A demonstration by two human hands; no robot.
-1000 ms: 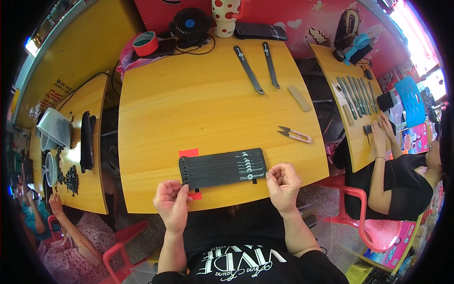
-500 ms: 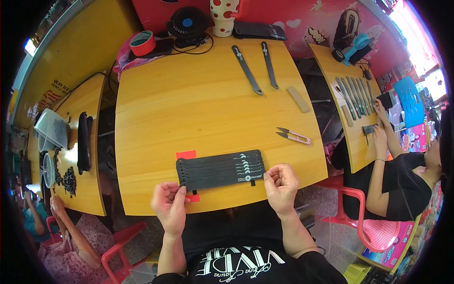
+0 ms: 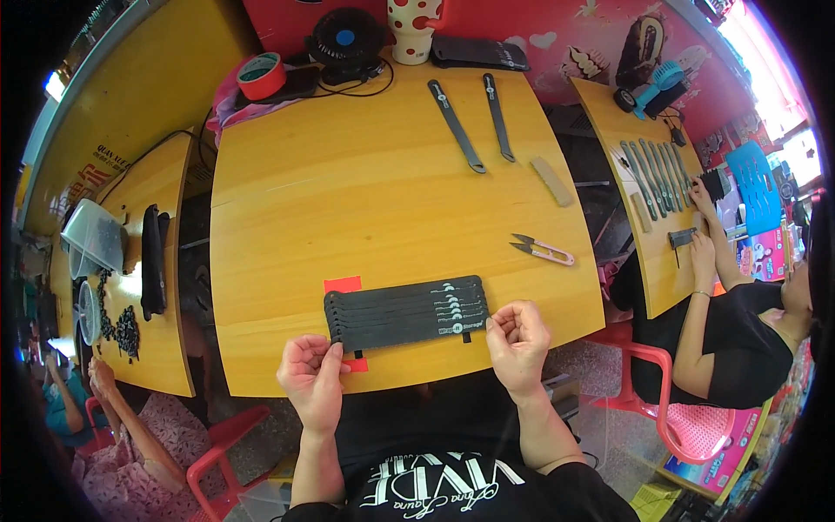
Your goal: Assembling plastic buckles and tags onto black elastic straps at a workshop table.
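Several black straps with white print lie overlapped in a fanned stack [image 3: 391,311] near the front edge of the wooden table. My left hand [image 3: 313,383] is closed in a pinch at the near left corner, thumb and finger on the nearest strap's end. Over at the right end, my right hand [image 3: 518,346] pinches the same strap's near corner. A strip of red tape [image 3: 342,284] shows beyond the stack's left end. Another red piece [image 3: 358,365] sits on the near side, next to my left fingers, with a small black mark beside it.
Pink-handled thread snips [image 3: 543,250] and a tan strip [image 3: 551,181] lie to the right. Two single straps [image 3: 457,126] rest farther back. Red tape roll [image 3: 261,76], black fan [image 3: 346,43] and dotted tumbler [image 3: 410,35] line the back. People sit at tables on both sides.
Both my hands and the strap stack stay nearly where they were. The view has shifted very slightly.
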